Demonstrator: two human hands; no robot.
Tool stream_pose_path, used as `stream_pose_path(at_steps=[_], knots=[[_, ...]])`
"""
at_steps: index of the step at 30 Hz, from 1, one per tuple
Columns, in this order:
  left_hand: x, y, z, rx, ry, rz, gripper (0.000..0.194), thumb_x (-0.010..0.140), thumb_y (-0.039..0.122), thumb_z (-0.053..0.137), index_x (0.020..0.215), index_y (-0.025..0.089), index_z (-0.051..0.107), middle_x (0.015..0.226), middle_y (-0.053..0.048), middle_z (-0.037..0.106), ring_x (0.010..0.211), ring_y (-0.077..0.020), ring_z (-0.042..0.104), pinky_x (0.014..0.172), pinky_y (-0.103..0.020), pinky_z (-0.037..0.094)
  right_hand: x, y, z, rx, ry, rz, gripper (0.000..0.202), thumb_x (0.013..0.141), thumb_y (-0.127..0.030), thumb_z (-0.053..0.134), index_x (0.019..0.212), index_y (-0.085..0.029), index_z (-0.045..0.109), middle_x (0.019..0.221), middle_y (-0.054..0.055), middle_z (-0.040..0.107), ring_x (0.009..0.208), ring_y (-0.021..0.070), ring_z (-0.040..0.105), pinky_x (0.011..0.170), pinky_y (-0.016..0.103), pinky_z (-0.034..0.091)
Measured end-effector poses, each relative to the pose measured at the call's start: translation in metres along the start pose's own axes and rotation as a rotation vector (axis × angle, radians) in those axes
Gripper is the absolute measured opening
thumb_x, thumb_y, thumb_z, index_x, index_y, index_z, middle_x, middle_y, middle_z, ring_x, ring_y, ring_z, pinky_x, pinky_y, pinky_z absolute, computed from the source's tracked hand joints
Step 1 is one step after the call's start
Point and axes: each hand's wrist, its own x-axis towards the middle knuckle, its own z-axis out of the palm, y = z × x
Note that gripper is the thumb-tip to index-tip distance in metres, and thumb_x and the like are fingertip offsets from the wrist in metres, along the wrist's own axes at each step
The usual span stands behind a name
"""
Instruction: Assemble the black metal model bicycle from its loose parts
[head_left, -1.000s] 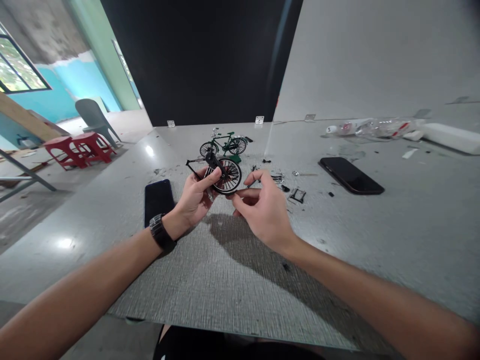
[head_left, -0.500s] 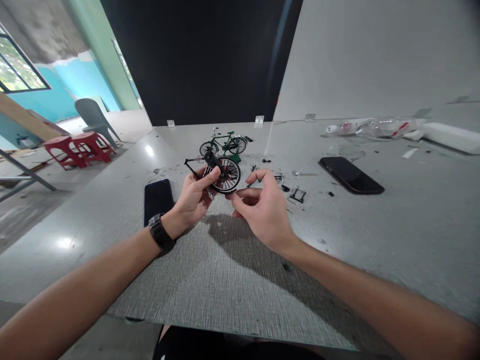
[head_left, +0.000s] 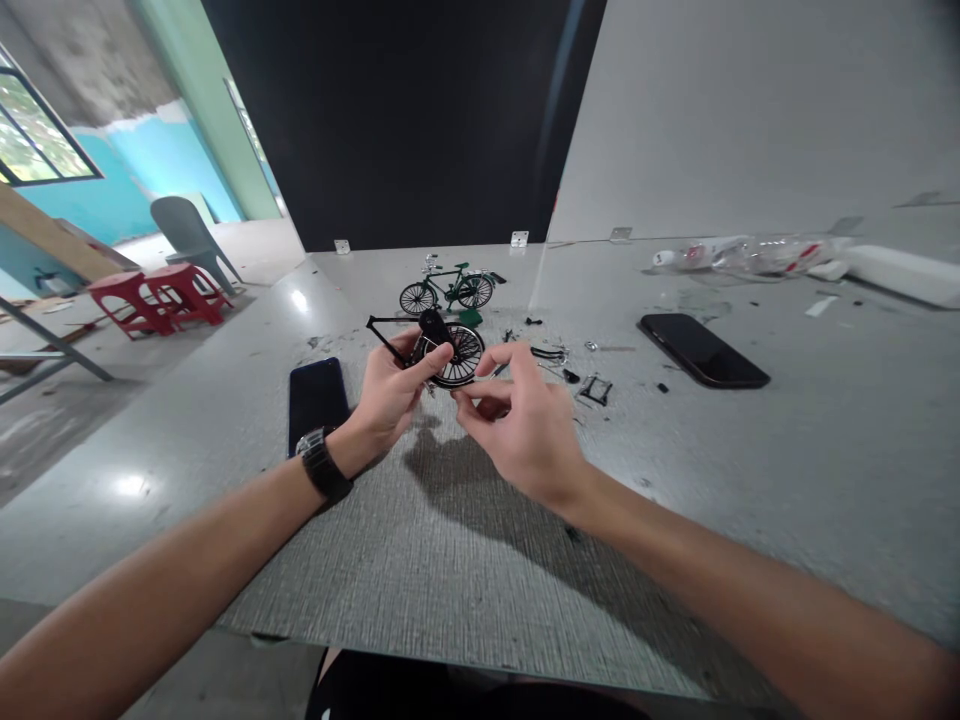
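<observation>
Between the thumb and fingers of my left hand is a partly assembled black model bicycle, held above the table. Its bare frame end points left, and its spoked wheel faces right. My right hand is at the lower right of that wheel, thumb and index finger pinched together near the tyre. Whatever lies in the pinch is too small to make out. Behind them stands a complete green model bicycle. Small loose parts, among them a black rectangular piece, lie right of my right hand.
One dark phone lies beside my left wrist, another phone farther right. A clear plastic bottle and a white block are at the back right. A black panel rises behind the grey table.
The black model has turned slightly and shifted a little right in my left hand. My right hand's fingers have moved slightly left, staying by the wheel's lower edge.
</observation>
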Motion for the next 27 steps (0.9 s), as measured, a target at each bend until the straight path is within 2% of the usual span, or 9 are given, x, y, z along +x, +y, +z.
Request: stream_pose_path(at_steps=[3, 8, 17, 23, 27], knots=[[-0.0033, 0.0010, 0.0039, 0.031, -0.003, -0.002, 0.016, 0.073, 0.022, 0.084, 0.077, 0.016, 0.069, 0.078, 0.000, 0.065, 0.074, -0.0107, 0.059, 0.070, -0.023, 0.046, -0.0003, -0.0013, -0.0007, -0.054, -0.032, -0.031, 0.024, 0.089, -0.024, 0.061, 0.102, -0.025, 0.041, 0.075, -0.001, 0.071, 0.055, 0.0149, 0.064, 0.051, 0.028, 0.047], [-0.0054, 0.0007, 0.0075, -0.051, 0.030, -0.073, 0.020, 0.070, 0.020, 0.086, 0.080, 0.016, 0.069, 0.079, 0.001, 0.067, 0.073, -0.0106, 0.060, 0.069, -0.023, 0.046, 0.0005, -0.0030, 0.0000, -0.022, -0.051, 0.020, 0.025, 0.086, -0.025, 0.062, 0.099, -0.026, 0.041, 0.073, -0.002, 0.069, 0.055, 0.0155, 0.063, 0.052, 0.030, 0.047], [-0.0006, -0.0002, 0.0043, -0.213, 0.213, -0.198, 0.035, 0.066, 0.017, 0.088, 0.086, 0.020, 0.059, 0.083, 0.002, 0.071, 0.068, -0.0103, 0.063, 0.056, -0.020, 0.043, 0.0029, -0.0059, 0.0005, 0.329, -0.018, 0.310, 0.033, 0.085, -0.025, 0.064, 0.092, -0.027, 0.032, 0.068, -0.004, 0.068, 0.053, 0.0159, 0.066, 0.048, 0.028, 0.049], [-0.0010, 0.0015, 0.0035, -0.225, 0.190, -0.225, 0.034, 0.065, 0.020, 0.089, 0.084, 0.020, 0.060, 0.078, 0.003, 0.069, 0.064, -0.0101, 0.063, 0.052, -0.020, 0.042, 0.0050, -0.0053, 0.0014, 0.423, -0.013, 0.409, 0.034, 0.084, -0.027, 0.064, 0.094, -0.026, 0.032, 0.071, -0.002, 0.068, 0.054, 0.0164, 0.067, 0.049, 0.030, 0.053], [-0.0008, 0.0027, 0.0035, -0.226, 0.161, -0.225, 0.030, 0.067, 0.020, 0.088, 0.083, 0.019, 0.063, 0.081, 0.002, 0.071, 0.069, -0.0114, 0.064, 0.058, -0.021, 0.045, 0.0042, -0.0056, 0.0009, 0.389, -0.001, 0.375, 0.034, 0.084, -0.028, 0.064, 0.095, -0.026, 0.032, 0.070, -0.002, 0.068, 0.053, 0.0165, 0.066, 0.049, 0.030, 0.051]])
